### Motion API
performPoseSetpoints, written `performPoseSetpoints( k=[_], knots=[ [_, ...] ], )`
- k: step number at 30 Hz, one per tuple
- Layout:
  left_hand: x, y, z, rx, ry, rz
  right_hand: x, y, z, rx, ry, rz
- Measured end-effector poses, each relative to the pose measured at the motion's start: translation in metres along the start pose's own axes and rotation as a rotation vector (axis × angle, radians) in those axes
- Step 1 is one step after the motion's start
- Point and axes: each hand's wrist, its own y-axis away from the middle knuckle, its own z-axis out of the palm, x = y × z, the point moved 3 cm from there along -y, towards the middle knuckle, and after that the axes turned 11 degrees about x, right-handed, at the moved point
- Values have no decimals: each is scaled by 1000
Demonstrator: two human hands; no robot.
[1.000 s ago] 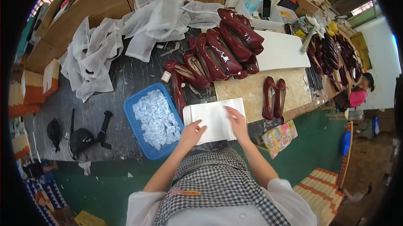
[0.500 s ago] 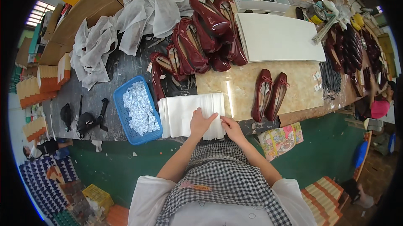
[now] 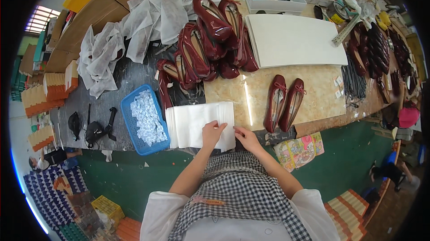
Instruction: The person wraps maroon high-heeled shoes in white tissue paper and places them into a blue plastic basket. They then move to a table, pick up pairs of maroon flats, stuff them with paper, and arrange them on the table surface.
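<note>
A stack of thin white cloth-like sheets (image 3: pixel 190 122) lies at the table's near edge. My left hand (image 3: pixel 212 136) rests on its right part, thumb held apart from the fingers, with nothing visible in its grasp. At the stack's right edge is my right hand (image 3: pixel 249 140), thumb and fingertips drawn together on the sheets' border; how many layers it pinches is hidden. Left of the stack stands a blue plastic basket (image 3: pixel 127 120) filled with small clear-and-white packets (image 3: pixel 148 118). To the right, a pair of dark red patent ballet flats (image 3: pixel 283 104) lies side by side.
Behind the stack, more dark red flats (image 3: pixel 215 39) are heaped beside crumpled translucent white bags (image 3: pixel 156 17). A pile of white boards (image 3: pixel 295 39) lies at the back right. Black straps and pouches (image 3: pixel 95 131) sit at the left. A patterned bag (image 3: pixel 300 151) hangs below the front edge.
My left thumb has drawn in closer to its fingers, and the sheets' top now lies flatter at the right. My right hand stays at the stack's edge. The view has shifted slightly.
</note>
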Motion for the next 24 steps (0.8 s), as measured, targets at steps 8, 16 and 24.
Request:
performPoseSetpoints(
  k=[8,16,24],
  knots=[
    [-23,-16,3,-84,96,-13,-22,4,-15,240,265,-248],
    [-36,-51,-153,131,329,-91,-77,21,3,386,101,-260],
    [3,-32,-379,335,728,86,-180,27,122,288,-45,-312]
  ],
)
